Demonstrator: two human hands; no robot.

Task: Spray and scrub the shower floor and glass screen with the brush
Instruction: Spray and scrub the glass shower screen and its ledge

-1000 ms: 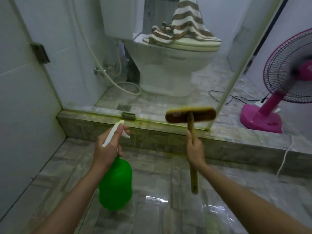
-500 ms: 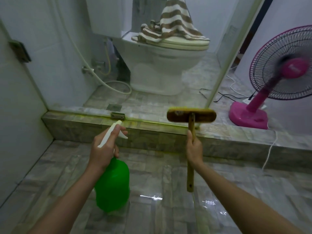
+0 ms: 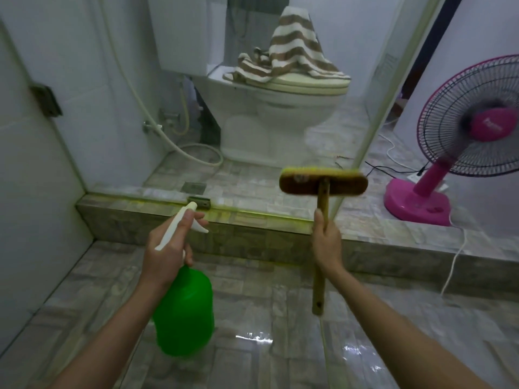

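My left hand (image 3: 165, 248) grips the white trigger head of a green spray bottle (image 3: 184, 310), its nozzle pointing toward the glass screen (image 3: 118, 113). My right hand (image 3: 325, 245) holds the wooden handle of a brush (image 3: 323, 182) upright, the brush head level in front of the glass near its right edge. The wet stone-tiled shower floor (image 3: 252, 318) lies under both arms. A raised stone kerb (image 3: 252, 234) with yellow-green streaks runs below the glass.
Behind the glass stands a white toilet (image 3: 280, 122) with a striped towel (image 3: 292, 57) on its lid, and a hose (image 3: 174, 141) on the wall. A running pink fan (image 3: 463, 141) with cords sits at the right. A white tiled wall (image 3: 33, 178) borders the left.
The view has shifted slightly, so the kerb and toilet sit a little differently in frame. Both hands keep the same hold on bottle and brush, roughly in the same place.
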